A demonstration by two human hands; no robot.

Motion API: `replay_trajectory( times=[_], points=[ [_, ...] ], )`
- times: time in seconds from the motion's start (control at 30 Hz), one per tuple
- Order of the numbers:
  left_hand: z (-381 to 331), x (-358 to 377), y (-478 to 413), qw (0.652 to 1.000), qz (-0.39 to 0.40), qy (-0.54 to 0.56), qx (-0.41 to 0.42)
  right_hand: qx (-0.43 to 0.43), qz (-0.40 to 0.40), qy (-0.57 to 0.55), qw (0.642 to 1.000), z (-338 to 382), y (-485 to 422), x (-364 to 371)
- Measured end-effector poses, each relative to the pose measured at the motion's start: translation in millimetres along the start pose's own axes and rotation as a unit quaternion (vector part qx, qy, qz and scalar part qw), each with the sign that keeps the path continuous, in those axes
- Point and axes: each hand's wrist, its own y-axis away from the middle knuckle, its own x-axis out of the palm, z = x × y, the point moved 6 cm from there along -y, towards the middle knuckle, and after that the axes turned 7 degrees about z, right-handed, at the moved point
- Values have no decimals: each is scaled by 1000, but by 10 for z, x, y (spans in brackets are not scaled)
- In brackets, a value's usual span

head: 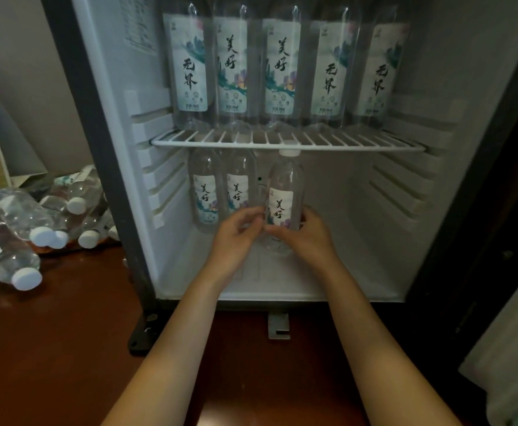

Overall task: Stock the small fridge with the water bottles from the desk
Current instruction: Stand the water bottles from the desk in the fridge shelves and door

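Note:
The small fridge [374, 229] stands open on the brown desk [67, 333]. Several labelled water bottles [282, 66] stand in a row on its white wire shelf [282, 142]. Below the shelf two bottles [205, 195] stand at the back left. A third bottle [284, 195] with a white cap is upright in the lower compartment. My right hand [313, 235] grips its lower part from the right. My left hand [239, 232] holds it from the left, with fingertips on the label.
A pile of lying water bottles [36, 216] with white caps is on the desk left of the fridge. The right half of the lower compartment holds no bottles. The dark fridge door [482, 210] stands open at the right. A metal bracket [278, 325] sits below the fridge front.

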Motion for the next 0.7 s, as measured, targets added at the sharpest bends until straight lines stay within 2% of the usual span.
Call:
replay_trajectory(
  times=[0.3, 0.7],
  points=[
    [73, 23, -116, 999, 20, -11, -32, 23, -28, 26, 999, -32, -306, 53],
    [9, 65, -169, 999, 43, -25, -23, 16, -28, 36, 999, -95, -510, 118]
  ],
)
